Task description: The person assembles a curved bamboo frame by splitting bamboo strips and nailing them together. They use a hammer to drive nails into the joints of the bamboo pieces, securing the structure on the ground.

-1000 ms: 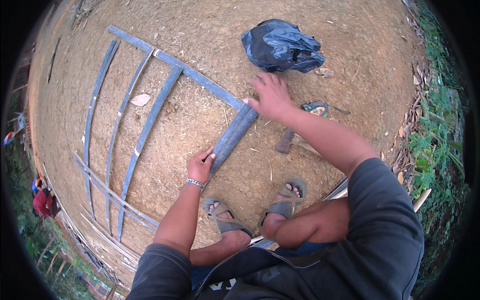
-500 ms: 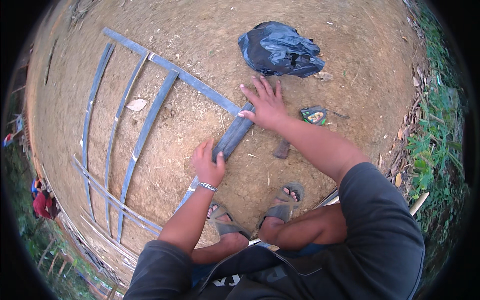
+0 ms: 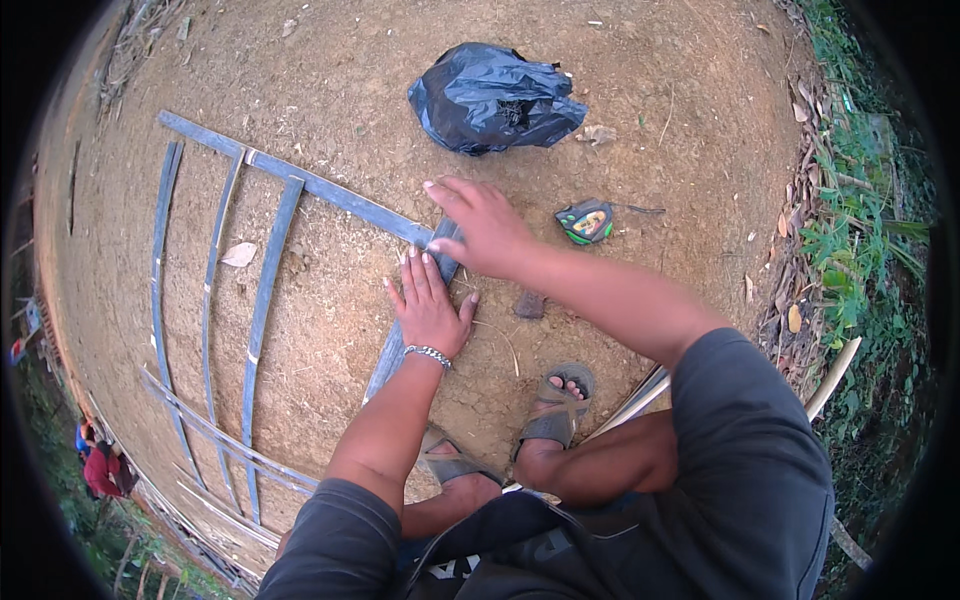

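A dark bamboo slat (image 3: 392, 362) lies slanting on the dirt in front of my feet, its top end meeting the end of a long crosswise slat (image 3: 340, 196). My left hand (image 3: 436, 308) rests flat on the slanting slat, fingers stretched toward the joint. Over the slat's top end is my right hand (image 3: 488, 232), its thumb apart from the fingers and lying across the slat. Further left, several lengthwise slats (image 3: 264, 290) run from the crosswise slat down to another crosswise slat (image 3: 230, 440), forming a ladder-like layout.
Beyond my hands sits a black plastic bag (image 3: 495, 100). To the right lie a small dark pouch with green trim (image 3: 586, 222) and a brown block-like piece (image 3: 530, 305). Green plants (image 3: 860, 260) line the right edge. A person in red (image 3: 105, 470) is at the far left.
My left hand has slid up along the slat, close to my right hand. The right hand has turned, its fingers now pointing more to the left. The whole view has shifted slightly.
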The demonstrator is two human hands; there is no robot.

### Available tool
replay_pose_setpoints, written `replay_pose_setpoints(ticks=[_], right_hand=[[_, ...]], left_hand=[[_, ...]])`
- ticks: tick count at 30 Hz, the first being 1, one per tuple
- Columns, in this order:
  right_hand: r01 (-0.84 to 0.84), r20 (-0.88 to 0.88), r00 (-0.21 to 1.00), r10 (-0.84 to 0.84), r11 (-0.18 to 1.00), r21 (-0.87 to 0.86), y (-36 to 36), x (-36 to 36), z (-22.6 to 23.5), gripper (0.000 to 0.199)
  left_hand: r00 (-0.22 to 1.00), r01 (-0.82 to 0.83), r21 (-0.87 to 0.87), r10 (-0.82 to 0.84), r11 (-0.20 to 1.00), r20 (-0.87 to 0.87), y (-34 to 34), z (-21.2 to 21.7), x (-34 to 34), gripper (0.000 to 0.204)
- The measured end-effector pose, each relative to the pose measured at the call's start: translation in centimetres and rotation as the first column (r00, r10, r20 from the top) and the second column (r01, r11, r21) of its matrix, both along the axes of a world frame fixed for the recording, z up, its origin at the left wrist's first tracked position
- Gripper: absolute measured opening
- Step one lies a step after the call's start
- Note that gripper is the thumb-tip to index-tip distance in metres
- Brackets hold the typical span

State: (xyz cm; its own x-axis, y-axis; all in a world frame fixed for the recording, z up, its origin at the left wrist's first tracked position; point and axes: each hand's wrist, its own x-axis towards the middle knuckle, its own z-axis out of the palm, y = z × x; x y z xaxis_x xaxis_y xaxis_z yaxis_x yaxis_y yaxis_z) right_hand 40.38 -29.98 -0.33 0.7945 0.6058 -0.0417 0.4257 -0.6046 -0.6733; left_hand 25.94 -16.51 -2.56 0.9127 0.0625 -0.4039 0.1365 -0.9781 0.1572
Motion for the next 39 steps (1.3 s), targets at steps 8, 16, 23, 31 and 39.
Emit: replay_pose_setpoints(ticks=[8, 16, 23, 31, 39], right_hand=[[0.167, 0.389, 0.863, -0.322, 0.909, 0.381, -6.9, 11.3, 8.0, 0.019], [0.066, 0.195, 0.981, -0.003, 0.947, -0.316, -5.7, 13.8, 6.2, 0.026], [0.058, 0.136, 0.991, 0.015, 0.856, -0.513, -3.6, 16.0, 2.0, 0.030], [0.171, 0.038, 0.983, -0.177, 0.835, -0.523, -2.1, 15.8, 1.0, 0.024], [0.204, 0.072, 0.979, -0.193, 0.865, -0.459, -3.1, 16.5, 1.2, 0.027]], left_hand=[[1.000, -0.012, -0.001, 0.012, 1.000, 0.000, 0.4, 0.0, -0.2, 0.106], [1.000, -0.008, 0.003, 0.008, 1.000, -0.030, 0.4, 0.2, 0.0, 0.106], [1.000, -0.010, -0.014, 0.010, 1.000, -0.011, 0.4, -0.3, -0.2, 0.108], [0.999, -0.030, -0.080, 0.032, 0.996, 0.026, 0.8, 0.2, -0.2, 0.109], [0.987, -0.018, -0.206, 0.050, 0.978, 0.152, 1.7, -0.5, -1.0, 0.104]])
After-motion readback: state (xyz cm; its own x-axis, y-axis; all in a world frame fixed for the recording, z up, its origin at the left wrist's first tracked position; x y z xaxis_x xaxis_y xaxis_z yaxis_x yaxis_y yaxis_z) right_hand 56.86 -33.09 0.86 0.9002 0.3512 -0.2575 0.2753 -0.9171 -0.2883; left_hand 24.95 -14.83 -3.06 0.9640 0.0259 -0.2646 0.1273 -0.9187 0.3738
